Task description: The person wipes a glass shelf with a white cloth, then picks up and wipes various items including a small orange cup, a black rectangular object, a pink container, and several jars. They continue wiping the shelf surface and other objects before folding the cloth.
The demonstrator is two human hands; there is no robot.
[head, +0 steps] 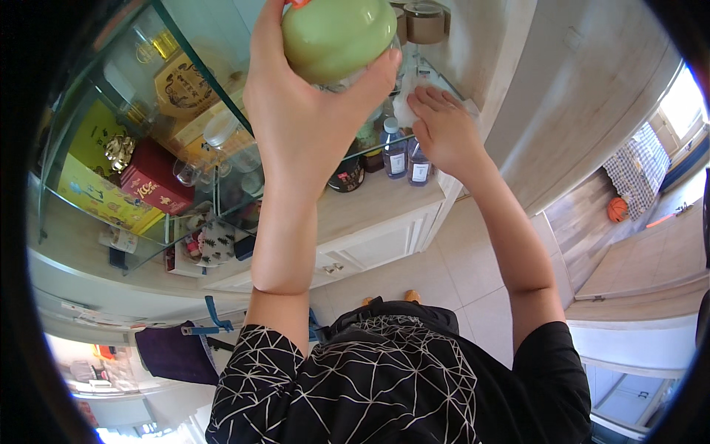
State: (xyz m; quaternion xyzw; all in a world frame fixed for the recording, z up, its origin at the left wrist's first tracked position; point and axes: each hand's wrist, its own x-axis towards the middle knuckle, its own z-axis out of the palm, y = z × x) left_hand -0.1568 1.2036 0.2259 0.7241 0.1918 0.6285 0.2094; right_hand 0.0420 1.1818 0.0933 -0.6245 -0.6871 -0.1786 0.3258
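Observation:
My left hand (316, 105) is raised at the top centre, its fingers and thumb around a glossy green rounded object (339, 39) with a bit of orange at its top edge. To its right, my right hand (446, 130) lies palm down with fingers together on a white tissue or cloth (407, 105), on a glass shelf (444, 77). Part of the cloth is hidden beneath the fingers. Just below that shelf stand two clear bottles of bluish liquid (394, 150) with white labels.
Brown canisters with lids (426, 23) stand behind the shelf. At left, glass shelves hold a red box (158, 176), a yellow-green gift box (105, 194) and a clear jar (222, 130). A dark tub (347, 176) sits on the wooden cabinet top (366, 202). A basketball (617, 210) lies far right.

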